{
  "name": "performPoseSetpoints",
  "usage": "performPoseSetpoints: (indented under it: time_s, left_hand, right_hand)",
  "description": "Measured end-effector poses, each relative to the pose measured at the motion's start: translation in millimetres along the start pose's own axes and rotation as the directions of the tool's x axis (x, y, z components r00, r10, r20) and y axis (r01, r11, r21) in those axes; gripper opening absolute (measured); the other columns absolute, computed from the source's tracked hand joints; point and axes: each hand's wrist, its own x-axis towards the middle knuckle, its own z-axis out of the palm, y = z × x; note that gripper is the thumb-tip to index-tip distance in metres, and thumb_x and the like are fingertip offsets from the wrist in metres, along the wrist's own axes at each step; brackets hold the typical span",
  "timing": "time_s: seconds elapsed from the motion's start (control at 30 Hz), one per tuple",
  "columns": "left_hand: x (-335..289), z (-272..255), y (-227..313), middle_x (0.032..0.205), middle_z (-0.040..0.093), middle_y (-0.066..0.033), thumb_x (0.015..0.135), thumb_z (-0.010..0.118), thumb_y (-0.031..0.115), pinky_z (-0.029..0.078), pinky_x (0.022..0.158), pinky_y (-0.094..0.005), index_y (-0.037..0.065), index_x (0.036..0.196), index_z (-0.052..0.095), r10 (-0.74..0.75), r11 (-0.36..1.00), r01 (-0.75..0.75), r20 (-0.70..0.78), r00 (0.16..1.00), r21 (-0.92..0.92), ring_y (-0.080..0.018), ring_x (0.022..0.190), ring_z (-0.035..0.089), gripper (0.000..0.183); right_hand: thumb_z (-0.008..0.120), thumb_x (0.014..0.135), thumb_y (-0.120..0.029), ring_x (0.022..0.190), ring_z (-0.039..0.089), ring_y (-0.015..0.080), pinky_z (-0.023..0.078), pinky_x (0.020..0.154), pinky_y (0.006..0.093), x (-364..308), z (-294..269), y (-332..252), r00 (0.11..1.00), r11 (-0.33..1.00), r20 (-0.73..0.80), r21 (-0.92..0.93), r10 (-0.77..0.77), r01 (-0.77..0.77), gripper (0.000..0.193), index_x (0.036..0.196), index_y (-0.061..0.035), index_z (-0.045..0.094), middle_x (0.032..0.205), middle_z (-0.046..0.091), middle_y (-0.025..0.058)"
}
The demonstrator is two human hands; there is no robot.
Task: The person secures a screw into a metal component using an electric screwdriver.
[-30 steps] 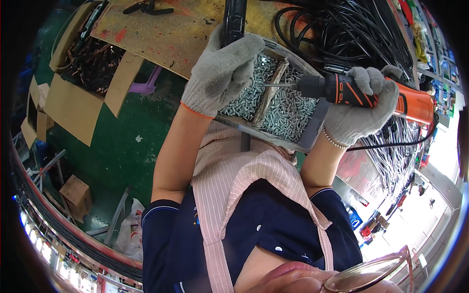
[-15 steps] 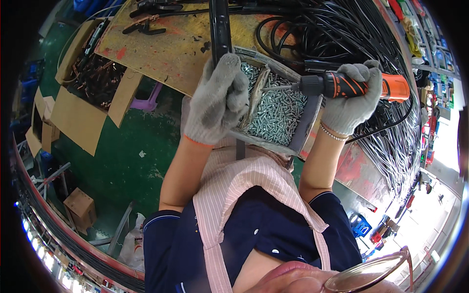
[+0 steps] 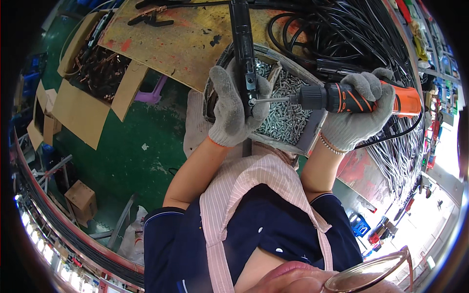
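Note:
My left hand [image 3: 229, 115], in a grey knitted glove, is closed around the lower end of a long black bar-shaped part [image 3: 243, 41] with small holes along it. The thumb lies to the left of the part, fingers to its right. My right hand [image 3: 359, 117], also gloved, grips an orange and black electric screwdriver [image 3: 334, 97]. Its long bit points left and meets the part near a small shiny screw [image 3: 253, 102] at the low end. Beneath both hands is an open box [image 3: 312, 129] of small silver screws [image 3: 281, 124], split by a divider.
The worn yellow worktable [image 3: 181, 46] carries a clamp-like piece [image 3: 151, 19] with black handles. Coiled black cables [image 3: 342, 29] and a bundle of thin rods or wires [image 3: 391, 166] lie to the right. At left stands a cardboard box [image 3: 80, 117] of copper-coloured parts, beside a purple stool [image 3: 151, 93].
The black part has come down and right in my left hand, which has turned to show its lower end. The screwdriver has shifted slightly right and down, its bit now at the part.

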Motion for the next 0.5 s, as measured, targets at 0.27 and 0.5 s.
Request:
performPoseSetpoints:
  time_s: [0.27,0.5]
  left_hand:
    - [-4.0,-0.1,-0.1,0.074,0.060,-0.0015,0.087,0.034,0.077,0.041,0.037,-0.0180,0.022,0.138,0.037,-0.033,0.998,0.034,0.013,0.999,-0.061,-0.0088,0.045,0.052,0.075]
    - [-2.8,6.7,-3.0,0.073,0.058,-0.0032,0.087,0.032,0.078,0.038,0.033,-0.0179,0.018,0.122,0.046,-0.021,0.999,0.023,-0.067,0.998,0.028,-0.0092,0.042,0.049,0.070]
  right_hand:
    - [0.059,0.091,-0.006,0.061,0.047,0.0091,0.048,0.065,0.0240,-9.9,-1.0,0.8,0.997,0.995,0.061,-0.087,-0.041,0.046,0.025,0.113,-0.0029,0.047,0.073,0.048,0.0010]
    - [0.063,0.085,-0.006,0.056,0.043,0.0065,0.044,0.058,0.0173,-26.7,13.0,-3.8,0.986,0.977,0.146,-0.182,-0.083,0.109,0.035,0.116,-0.0080,0.047,0.069,0.046,-0.0017]
